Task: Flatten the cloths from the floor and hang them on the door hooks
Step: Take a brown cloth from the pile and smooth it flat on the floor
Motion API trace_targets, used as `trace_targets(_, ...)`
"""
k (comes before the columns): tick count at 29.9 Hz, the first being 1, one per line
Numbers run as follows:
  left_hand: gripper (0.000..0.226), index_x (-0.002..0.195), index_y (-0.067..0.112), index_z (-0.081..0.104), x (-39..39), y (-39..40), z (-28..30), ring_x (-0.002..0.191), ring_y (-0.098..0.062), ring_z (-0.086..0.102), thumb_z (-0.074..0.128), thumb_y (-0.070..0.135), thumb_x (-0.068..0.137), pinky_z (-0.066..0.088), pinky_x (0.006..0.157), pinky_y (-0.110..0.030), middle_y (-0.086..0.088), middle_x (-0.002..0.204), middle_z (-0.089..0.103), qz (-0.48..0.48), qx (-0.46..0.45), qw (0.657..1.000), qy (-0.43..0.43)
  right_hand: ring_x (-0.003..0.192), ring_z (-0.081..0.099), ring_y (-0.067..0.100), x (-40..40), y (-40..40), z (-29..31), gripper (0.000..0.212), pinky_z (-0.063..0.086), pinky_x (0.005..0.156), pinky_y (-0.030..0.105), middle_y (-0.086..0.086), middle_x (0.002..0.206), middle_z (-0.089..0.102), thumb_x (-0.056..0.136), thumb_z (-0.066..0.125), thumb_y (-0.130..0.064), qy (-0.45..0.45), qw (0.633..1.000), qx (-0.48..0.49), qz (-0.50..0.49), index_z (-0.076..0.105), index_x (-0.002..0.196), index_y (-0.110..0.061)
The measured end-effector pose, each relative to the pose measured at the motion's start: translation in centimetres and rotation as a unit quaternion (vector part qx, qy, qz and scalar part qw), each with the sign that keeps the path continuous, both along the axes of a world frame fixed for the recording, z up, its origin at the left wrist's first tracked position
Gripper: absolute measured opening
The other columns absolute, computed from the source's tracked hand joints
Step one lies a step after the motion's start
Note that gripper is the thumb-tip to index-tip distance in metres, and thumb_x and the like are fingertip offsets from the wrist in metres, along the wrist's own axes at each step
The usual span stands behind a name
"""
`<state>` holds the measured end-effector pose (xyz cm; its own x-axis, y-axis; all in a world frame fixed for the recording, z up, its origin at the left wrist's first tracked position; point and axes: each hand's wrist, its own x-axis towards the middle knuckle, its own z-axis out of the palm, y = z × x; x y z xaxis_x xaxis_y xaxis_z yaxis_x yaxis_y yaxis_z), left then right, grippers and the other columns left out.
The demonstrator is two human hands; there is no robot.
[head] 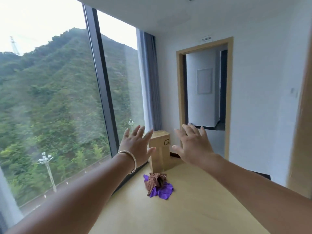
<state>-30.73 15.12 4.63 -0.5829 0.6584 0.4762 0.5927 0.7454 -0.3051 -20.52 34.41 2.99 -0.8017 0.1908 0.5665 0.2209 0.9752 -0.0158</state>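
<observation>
A pale wooden floor [194,208] runs toward a tall window [50,98] filling the left of the frame, with a grey curtain [148,81] at its far edge. A doorway [205,92] stands right of centre in a white wall. Low in the middle, a brown cloth [156,180] lies crumpled over a purple cloth [163,191], just in front of a cardboard box [160,149]. Both arms reach forward; the left hand [136,146] and right hand [194,146] are spread wide, fingers straight, holding nothing.
</observation>
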Motion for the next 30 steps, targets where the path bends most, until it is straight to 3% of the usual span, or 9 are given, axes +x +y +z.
trace_targets(12, 0.067, 0.149, 0.029, 0.015, 1.0, 18.1, -0.2, 0.143, -0.024, 0.019, 0.036, 0.059, 0.092, 0.016, 0.115, -0.05, -0.005, 0.153, 0.028, -0.187, 0.025, 0.982, 0.022, 0.147, 0.004, 0.024, 8.7, 14.4, 0.6, 0.064, 0.004, 0.117, 0.054, 0.006, 0.159, 0.017, 0.095, 0.036, -0.057, -0.029, 0.978, 0.004, -0.205, 0.019, 0.15, -0.029)
trace_targets(16, 0.067, 0.149, 0.029, 0.015, -0.4, 23.1, 0.0, 0.144, -0.025, 0.016, 0.033, 0.06, 0.093, 0.015, 0.116, -0.05, -0.006, 0.155, 0.024, -0.216, 0.025, 0.976, 0.021, 0.148, 0.004, 0.022, 9.0, 17.4, 0.9, 0.063, 0.003, 0.117, 0.053, 0.005, 0.16, 0.016, 0.095, 0.035, -0.057, -0.03, 0.968, 0.007, -0.249, 0.018, 0.15, -0.03)
trace_targets(21, 0.068, 0.149, 0.028, 0.013, -4.8, 28.3, -0.8, 0.144, -0.026, 0.017, 0.032, 0.062, 0.093, 0.019, 0.116, -0.052, -0.005, 0.154, 0.025, -0.251, 0.021, 0.968, 0.015, 0.148, 0.002, 0.022, 5.4, 21.5, 0.8, 0.061, 0.004, 0.117, 0.052, 0.005, 0.16, 0.013, 0.096, 0.033, -0.055, -0.059, 0.955, 0.005, -0.291, 0.017, 0.15, -0.031)
trace_targets(30, 0.069, 0.15, 0.029, 0.011, -19.3, 34.9, 0.3, 0.145, -0.027, 0.013, 0.029, 0.062, 0.093, 0.015, 0.117, -0.052, -0.006, 0.156, 0.021, -0.25, 0.023, 0.968, 0.014, 0.147, 0.003, 0.021, -8.8, 28.1, 1.9, 0.061, 0.002, 0.117, 0.052, 0.004, 0.159, 0.014, 0.096, 0.036, -0.053, -0.059, 0.954, 0.011, -0.293, 0.018, 0.15, -0.03)
